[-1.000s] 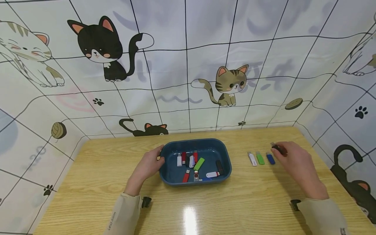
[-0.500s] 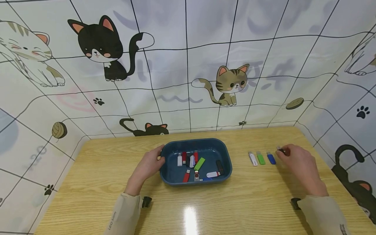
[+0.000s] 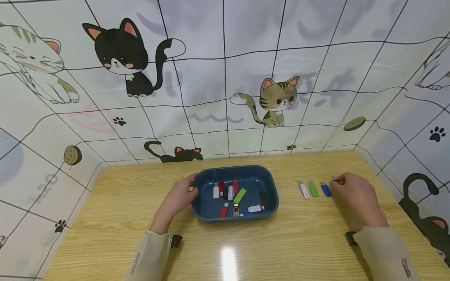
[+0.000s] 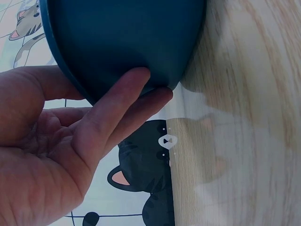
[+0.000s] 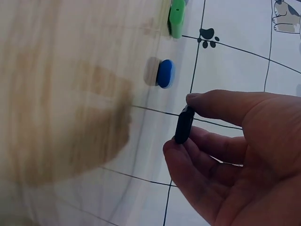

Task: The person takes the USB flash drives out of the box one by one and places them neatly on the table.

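Note:
In the head view my left hand (image 3: 179, 196) grips the left end of a dark blue plastic bin (image 3: 270, 191). The left wrist view shows fingers (image 4: 120, 110) pressed against the bin's outer wall (image 4: 127, 42). At the table's right side my right hand (image 3: 358, 195) pinches a black USB stick (image 5: 184, 125) between thumb and fingers, its metal plug pointing away. To the left of that hand, a blue USB stick (image 3: 326, 190), a green one (image 3: 313, 189) and a white one (image 3: 304, 190) lie in a row, plugs away from me.
Several USB sticks lie loose inside the bin, among them a bright green one (image 3: 240, 196), a red one (image 3: 224, 210) and a black one (image 3: 263, 200). A cat-patterned cloth (image 3: 211, 86) stands behind the wooden table (image 3: 277, 249) and along both sides.
My right hand has shifted slightly right and down with the black USB stick, to the right end of the row. My left hand stays on the bin.

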{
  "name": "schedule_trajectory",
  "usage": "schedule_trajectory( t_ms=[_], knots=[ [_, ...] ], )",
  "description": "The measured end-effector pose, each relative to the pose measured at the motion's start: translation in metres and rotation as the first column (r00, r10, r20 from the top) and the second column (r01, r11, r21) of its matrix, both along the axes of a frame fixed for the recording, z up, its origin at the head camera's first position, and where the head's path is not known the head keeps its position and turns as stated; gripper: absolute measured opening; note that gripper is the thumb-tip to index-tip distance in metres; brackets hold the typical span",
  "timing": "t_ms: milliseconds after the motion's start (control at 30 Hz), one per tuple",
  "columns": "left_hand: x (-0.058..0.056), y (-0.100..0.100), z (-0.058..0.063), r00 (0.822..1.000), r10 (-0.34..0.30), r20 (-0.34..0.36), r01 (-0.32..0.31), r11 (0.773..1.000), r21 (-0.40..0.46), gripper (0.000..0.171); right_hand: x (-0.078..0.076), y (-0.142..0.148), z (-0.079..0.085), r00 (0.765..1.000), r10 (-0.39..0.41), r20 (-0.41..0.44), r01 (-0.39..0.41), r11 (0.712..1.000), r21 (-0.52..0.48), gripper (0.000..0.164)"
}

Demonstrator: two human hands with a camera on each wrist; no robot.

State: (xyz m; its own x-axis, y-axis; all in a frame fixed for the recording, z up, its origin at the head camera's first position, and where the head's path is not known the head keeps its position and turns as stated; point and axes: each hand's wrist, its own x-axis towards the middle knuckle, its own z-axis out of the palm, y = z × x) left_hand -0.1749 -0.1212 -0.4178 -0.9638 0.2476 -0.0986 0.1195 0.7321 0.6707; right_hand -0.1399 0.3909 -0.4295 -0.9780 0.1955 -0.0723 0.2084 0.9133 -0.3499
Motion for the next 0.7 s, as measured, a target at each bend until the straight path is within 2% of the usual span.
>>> schedule_trajectory(
  t_ms=[333,500,700],
  knots=[
    [-0.0012,-0.0001,0.0010,1.000,-0.007,-0.003,0.007,1.000,-0.003,0.058,-0.0034,0.0046,0.0010,0.992,0.053,0.110,-0.054,0.999,0.003,0.032],
    [-0.0011,0.0005,0.0014,1.000,-0.004,-0.002,0.004,1.000,-0.006,0.058,-0.0032,0.0031,-0.0006,0.989,0.074,0.128,-0.076,0.997,0.011,0.039],
    [0.0003,0.0002,0.0011,0.999,0.011,0.047,-0.013,0.999,0.045,0.060,-0.0035,0.0026,-0.0018,0.990,0.078,0.121,-0.080,0.997,0.016,0.044]
  ],
)
